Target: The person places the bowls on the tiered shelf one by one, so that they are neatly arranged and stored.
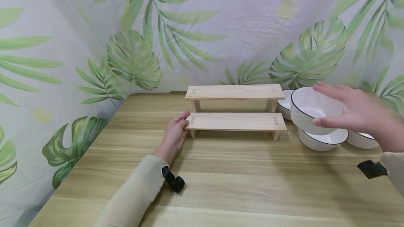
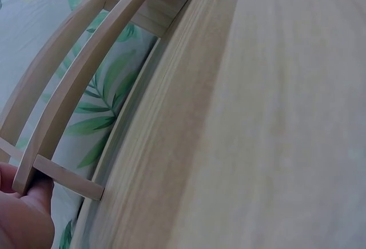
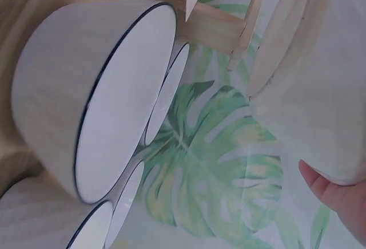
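Observation:
A two-step wooden stand (image 1: pixel 236 121) is on the table, one narrow board higher and farther back than the other. My left hand (image 1: pixel 174 133) pinches the left end of its lower board; in the left wrist view the thumb (image 2: pixel 40 194) is at the board's corner beside a leg. My right hand (image 1: pixel 353 109) grips a white bowl (image 1: pixel 307 109) with a thin dark rim, thumb on the near side and fingers at the far rim. That bowl is off the table, above a similar white bowl (image 1: pixel 322 141). In the right wrist view the held bowl (image 3: pixel 320 89) shows its underside.
More dark-rimmed white bowls stand nearby: one bowl (image 1: pixel 284 104) behind the stand's right end, another bowl (image 1: pixel 363 141) farther right, partly hidden by my right hand. The wood-grain table (image 1: pixel 202 185) meets a leaf-patterned cloth (image 1: pixel 195 27) at its back and left edges.

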`<state>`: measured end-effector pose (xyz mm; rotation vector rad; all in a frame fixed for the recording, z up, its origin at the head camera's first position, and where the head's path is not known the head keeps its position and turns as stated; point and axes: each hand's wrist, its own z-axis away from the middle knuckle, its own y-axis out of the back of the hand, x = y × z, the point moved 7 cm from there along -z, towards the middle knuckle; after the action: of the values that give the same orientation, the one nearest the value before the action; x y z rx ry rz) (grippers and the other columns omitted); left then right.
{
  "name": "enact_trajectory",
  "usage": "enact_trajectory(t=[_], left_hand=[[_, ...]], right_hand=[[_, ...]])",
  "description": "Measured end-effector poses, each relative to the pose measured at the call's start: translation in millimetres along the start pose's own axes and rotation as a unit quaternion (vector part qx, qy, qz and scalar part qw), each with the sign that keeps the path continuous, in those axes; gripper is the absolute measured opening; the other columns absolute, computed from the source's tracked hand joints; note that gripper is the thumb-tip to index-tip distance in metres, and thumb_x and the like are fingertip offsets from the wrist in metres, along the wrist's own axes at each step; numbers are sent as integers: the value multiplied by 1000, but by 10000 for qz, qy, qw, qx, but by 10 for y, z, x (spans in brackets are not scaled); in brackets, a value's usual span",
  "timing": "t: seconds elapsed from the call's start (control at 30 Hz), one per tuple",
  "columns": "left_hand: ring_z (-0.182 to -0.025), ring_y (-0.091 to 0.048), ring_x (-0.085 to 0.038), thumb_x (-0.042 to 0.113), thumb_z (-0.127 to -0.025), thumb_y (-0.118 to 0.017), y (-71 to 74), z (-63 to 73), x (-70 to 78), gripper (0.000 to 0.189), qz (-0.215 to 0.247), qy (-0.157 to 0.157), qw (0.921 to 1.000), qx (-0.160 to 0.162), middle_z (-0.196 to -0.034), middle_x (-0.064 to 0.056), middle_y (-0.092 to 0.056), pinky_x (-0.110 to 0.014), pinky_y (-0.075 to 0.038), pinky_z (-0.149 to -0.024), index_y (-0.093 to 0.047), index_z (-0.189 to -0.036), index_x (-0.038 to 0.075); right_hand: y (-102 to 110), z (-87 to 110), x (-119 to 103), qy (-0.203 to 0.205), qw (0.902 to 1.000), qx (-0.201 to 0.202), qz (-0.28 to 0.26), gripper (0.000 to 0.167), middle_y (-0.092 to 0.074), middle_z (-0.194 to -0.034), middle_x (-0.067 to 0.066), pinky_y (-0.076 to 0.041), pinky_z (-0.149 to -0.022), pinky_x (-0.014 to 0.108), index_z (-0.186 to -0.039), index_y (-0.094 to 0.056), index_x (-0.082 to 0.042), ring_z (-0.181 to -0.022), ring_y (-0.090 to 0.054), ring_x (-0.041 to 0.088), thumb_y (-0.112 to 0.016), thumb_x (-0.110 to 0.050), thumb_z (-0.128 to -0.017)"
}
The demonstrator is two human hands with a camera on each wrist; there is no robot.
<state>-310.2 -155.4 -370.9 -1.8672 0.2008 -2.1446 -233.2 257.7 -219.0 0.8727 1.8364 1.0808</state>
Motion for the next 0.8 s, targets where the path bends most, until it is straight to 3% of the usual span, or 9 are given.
enact_trajectory(t=[0.2,0.8], left_hand=[[-123,-42,-22,-7,-89,-39,-2,4,1,46,-81,14,10000,-10,-145,-11,-36,-14,-48,-74,-45,-134,-2],[-123,-43,-21,-7,-88,-40,10,12,6,47,-85,17,10000,29,-145,-11,-36,-13,-48,-73,-45,-135,-1]], right_hand=[[-53,-181,-133,13,9988,-215,-430,83,-36,-143,22,-26,-94,62,-139,-41,-4,-127,-31,46,-75,-31,-68],[-153,-681,-648,272,9972,-434,-554,81,-37,-145,15,-25,-103,57,-138,-42,-5,-131,-31,40,-71,-37,-70]])
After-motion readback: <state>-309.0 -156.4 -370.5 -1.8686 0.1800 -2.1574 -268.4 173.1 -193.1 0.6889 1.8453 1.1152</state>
